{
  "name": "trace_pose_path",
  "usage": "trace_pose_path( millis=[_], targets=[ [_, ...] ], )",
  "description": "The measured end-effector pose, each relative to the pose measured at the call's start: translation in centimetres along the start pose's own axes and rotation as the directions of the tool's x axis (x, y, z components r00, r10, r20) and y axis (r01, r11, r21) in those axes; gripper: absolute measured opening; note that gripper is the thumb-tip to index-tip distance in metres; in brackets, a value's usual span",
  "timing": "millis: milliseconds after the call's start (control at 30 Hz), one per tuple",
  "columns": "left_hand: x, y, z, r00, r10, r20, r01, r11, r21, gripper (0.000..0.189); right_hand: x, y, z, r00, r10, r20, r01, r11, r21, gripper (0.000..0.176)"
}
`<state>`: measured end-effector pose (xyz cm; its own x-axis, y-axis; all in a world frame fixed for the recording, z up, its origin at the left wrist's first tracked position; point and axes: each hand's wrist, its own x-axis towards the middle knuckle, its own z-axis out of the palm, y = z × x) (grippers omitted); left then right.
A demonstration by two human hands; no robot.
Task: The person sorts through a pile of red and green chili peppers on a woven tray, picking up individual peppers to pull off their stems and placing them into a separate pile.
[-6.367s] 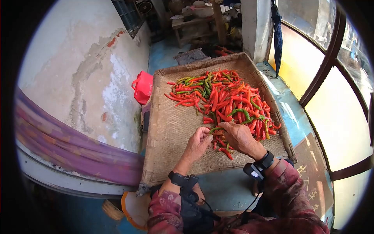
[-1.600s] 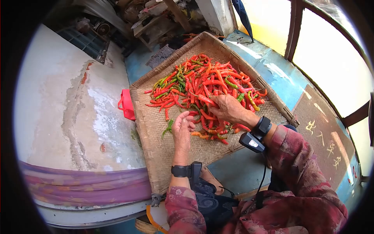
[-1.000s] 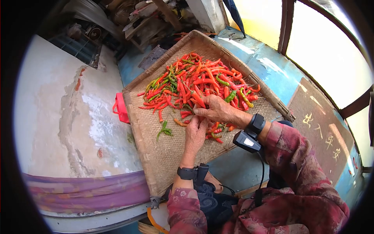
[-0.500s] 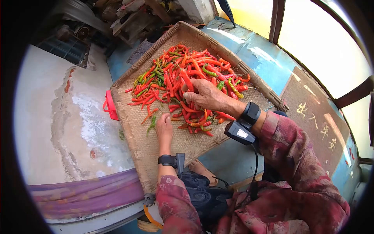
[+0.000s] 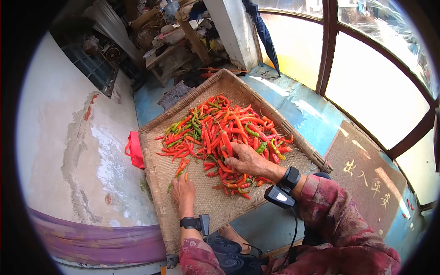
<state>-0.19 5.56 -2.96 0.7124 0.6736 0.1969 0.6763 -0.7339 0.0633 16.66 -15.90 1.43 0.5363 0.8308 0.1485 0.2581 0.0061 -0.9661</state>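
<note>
Blue floor [image 5: 300, 114]; red bag [image 5: 134, 150] beside tray [image 5: 206, 201] of chillies [image 5: 207, 135]

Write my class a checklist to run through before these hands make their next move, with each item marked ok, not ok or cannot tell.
1. Right hand has a red chilli in its grip: ok.
2. Left hand has a secure hold: cannot tell; its fingers hide the grip.
3. Chilli pile lies within the woven tray's rim: ok.
4. Colours kept apart: not ok; a green chilli lies among red ones.
5. Left wristband clear of the chillies: ok.
6. Tray firmly supported: cannot tell; what bears it is mostly hidden.
</note>
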Motion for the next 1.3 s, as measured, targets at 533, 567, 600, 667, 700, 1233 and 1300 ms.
trace_pose_path(
  millis=[533,567,600,667,700,1233,1300],
  targets=[
    [-2.7,6.2,-2.2,0.924,0.297,0.242,0.166,0.261,-0.951,0.043,-0.3,-0.1,3.5,0.998,0.000,0.069,0.012,0.985,-0.172,0.026],
    [-2.0,5.2,-2.0,0.958,0.197,0.210,0.137,0.331,-0.934,0.042,-0.3,-0.1,3.3,1.000,-0.021,0.015,0.023,0.986,-0.162,0.027],
    [-1.3,4.1,-1.8,0.981,0.099,0.169,0.115,0.404,-0.907,0.040,-0.2,-0.1,3.0,0.998,-0.041,-0.039,0.035,0.988,-0.154,0.028],
    [0.1,1.2,-1.6,0.993,-0.084,0.085,0.118,0.598,-0.793,0.039,0.1,-0.4,1.2,0.987,-0.109,-0.114,0.096,0.989,-0.114,0.028],
    [0.4,-0.7,-0.5,0.991,-0.096,0.095,0.134,0.607,-0.783,0.039,0.3,-0.5,0.1,0.988,-0.086,-0.128,0.073,0.991,-0.108,0.027],
    [-1.2,11.9,2.2,0.892,0.408,-0.196,-0.437,0.667,-0.604,0.044,-1.0,1.3,-4.1,0.995,-0.005,0.096,0.092,0.334,-0.938,0.008],
    [-1.1,12.1,2.2,0.912,0.353,-0.207,-0.398,0.645,-0.652,0.034,-1.0,1.2,-3.8,0.989,-0.076,0.124,0.141,0.304,-0.942,0.009]
  ],
)
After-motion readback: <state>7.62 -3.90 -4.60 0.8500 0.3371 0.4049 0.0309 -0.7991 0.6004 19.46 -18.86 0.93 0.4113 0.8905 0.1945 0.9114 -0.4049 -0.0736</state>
